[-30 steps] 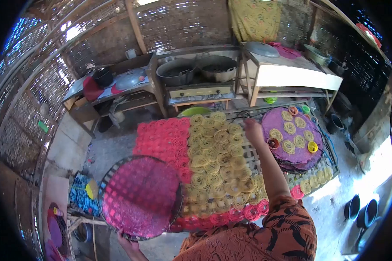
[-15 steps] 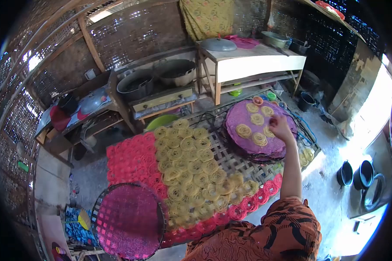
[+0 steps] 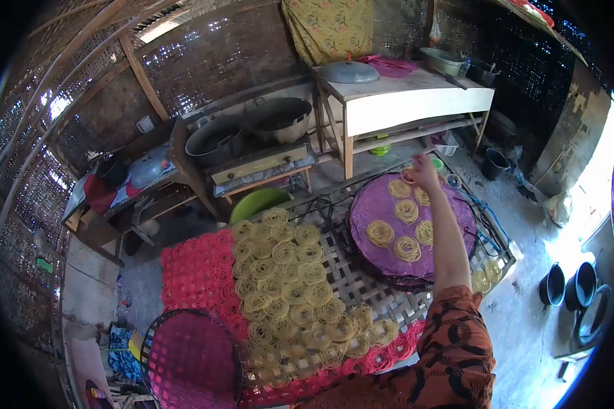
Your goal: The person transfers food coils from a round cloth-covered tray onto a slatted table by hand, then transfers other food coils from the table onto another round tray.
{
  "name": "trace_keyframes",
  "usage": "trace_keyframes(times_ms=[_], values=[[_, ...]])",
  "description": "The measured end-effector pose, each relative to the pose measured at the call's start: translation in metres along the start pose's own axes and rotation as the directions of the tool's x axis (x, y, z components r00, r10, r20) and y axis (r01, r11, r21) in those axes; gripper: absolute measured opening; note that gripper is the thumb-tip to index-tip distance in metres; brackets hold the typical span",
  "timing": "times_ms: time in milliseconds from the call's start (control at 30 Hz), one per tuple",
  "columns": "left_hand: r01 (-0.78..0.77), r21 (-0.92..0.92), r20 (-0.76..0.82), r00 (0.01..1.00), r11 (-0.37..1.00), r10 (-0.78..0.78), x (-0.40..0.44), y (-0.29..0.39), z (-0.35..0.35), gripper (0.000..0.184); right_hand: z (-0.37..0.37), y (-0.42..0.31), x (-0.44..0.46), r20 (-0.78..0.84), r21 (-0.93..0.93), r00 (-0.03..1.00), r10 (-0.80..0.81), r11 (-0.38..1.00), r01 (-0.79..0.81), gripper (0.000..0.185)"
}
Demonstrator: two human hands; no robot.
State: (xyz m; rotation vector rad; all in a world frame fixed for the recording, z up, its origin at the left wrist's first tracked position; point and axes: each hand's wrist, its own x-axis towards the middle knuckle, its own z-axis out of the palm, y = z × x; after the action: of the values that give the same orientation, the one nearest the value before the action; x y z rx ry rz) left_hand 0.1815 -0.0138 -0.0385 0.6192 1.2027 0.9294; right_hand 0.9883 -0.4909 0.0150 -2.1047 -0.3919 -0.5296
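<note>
While the right hand (image 3: 425, 170) curls right of upper centre, its hold unclear, yellow coils (image 3: 407, 211) lie lower in the frame.

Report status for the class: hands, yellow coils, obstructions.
Right fingers near far edge of purple tray, grip unclear; left hand out of view. Yellow coils lie on tray. Forearm hides part of it.

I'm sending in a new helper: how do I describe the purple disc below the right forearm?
Find the big woven rack across the middle. On its right-hand part, as pictured, lies a round purple disc, partly hidden by the person's right forearm. Unlike the magenta round tray at lower left, it carries a few yellow coils.
</note>
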Motion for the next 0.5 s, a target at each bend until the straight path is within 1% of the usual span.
trace_keyframes(times_ms=[33, 67, 100, 133, 167, 200, 233, 267, 300, 333, 367, 400, 433, 467, 500], values=[[0.002, 0.005, 0.002, 1.0, 1.0, -0.002, 0.001, 0.0, -0.004, 0.032, 0.018, 0.006, 0.002, 0.11, -0.299, 0.994, 0.02, 0.954, 0.013, 0.033], [0.0, 0.007, 0.006, 1.0, 1.0, 0.0, 0.002, 0.001, -0.008, 0.034, 0.034, 0.011, 0.004, 0.205, -0.568, 0.976, 0.072, 0.821, 0.059, 0.035], [-0.001, 0.008, 0.017, 1.0, 1.0, 0.001, 0.004, 0.002, -0.013, 0.035, 0.046, 0.026, 0.009, 0.207, -0.563, 0.976, 0.071, 0.824, 0.059, 0.035], [0.0, 0.01, 0.031, 1.0, 1.0, -0.001, 0.006, 0.003, -0.019, 0.037, 0.054, 0.047, 0.014, 0.094, -0.413, 0.993, 0.069, 0.91, -0.025, 0.033], [-0.002, 0.007, 0.055, 0.998, 1.0, 0.002, 0.007, 0.005, -0.029, 0.039, 0.057, 0.062, 0.018, -0.01, -0.237, 0.996, 0.087, 0.968, -0.086, 0.032], [-0.002, -0.004, 0.098, 0.995, 1.0, 0.002, 0.012, 0.006, -0.045, 0.041, 0.06, 0.089, 0.023, -0.158, -0.304, 0.969, 0.189, 0.924, -0.23, 0.024], [-0.008, -0.024, 0.152, 0.988, 1.0, 0.012, 0.015, 0.008, -0.065, 0.043, 0.055, 0.124, 0.042, 0.213, -0.833, 0.972, 0.099, 0.538, 0.128, 0.017], [-0.025, -0.026, 0.21, 0.977, 0.999, 0.03, 0.022, 0.007, -0.086, 0.044, 0.042, 0.141, 0.046, 0.176, -0.72, 0.984, 0.031, 0.686, 0.107, 0.021], [-0.163, 0.064, 0.211, 0.967, 0.985, 0.146, -0.011, 0.012, -0.059, 0.05, 0.025, 0.162, 0.047, 0.109, -0.218, 0.994, 0.025, 0.976, 0.0, 0.025], [-0.209, 0.129, 0.121, 0.974, 0.969, 0.193, 0.015, 0.002, -0.097, 0.052, 0.014, 0.18, 0.052, 0.182, 0.599, 0.983, 0.012, 0.791, -0.121, 0.03], [-0.203, 0.245, 0.066, 0.979, 0.948, 0.192, 0.024, 0.0, -0.109, 0.051, 0.008, 0.214, 0.063, 0.306, 0.932, 0.941, -0.146, 0.245, -0.266, 0.034], [-0.165, 0.366, -0.115, 0.969, 0.916, 0.221, 0.026, -0.005, -0.113, 0.046, 0.001, 0.141, 0.047, 0.36, 0.919, 0.929, -0.083, 0.206, -0.337, 0.023], [-0.241, 0.309, -0.132, 0.947, 0.92, 0.292, 0.012, -0.005, -0.084, 0.03, -0.007, 0.049, 0.029, 0.411, 0.901, 0.912, -0.019, 0.158, -0.403, 0.016], [-0.163, 0.372, -0.169, 0.956, 0.914, 0.239, 0.015, -0.004, -0.085, 0.033, -0.004, -0.037, -0.001, 0.385, 0.885, 0.896, 0.222, 0.186, -0.426, 0.019], [-0.105, 0.466, -0.14, 0.972, 0.879, 0.19, 0.019, 0.0, -0.088, 0.036, -0.001, -0.124, -0.031, 0.336, 0.866, 0.827, 0.451, 0.198, -0.459, 0.025]])
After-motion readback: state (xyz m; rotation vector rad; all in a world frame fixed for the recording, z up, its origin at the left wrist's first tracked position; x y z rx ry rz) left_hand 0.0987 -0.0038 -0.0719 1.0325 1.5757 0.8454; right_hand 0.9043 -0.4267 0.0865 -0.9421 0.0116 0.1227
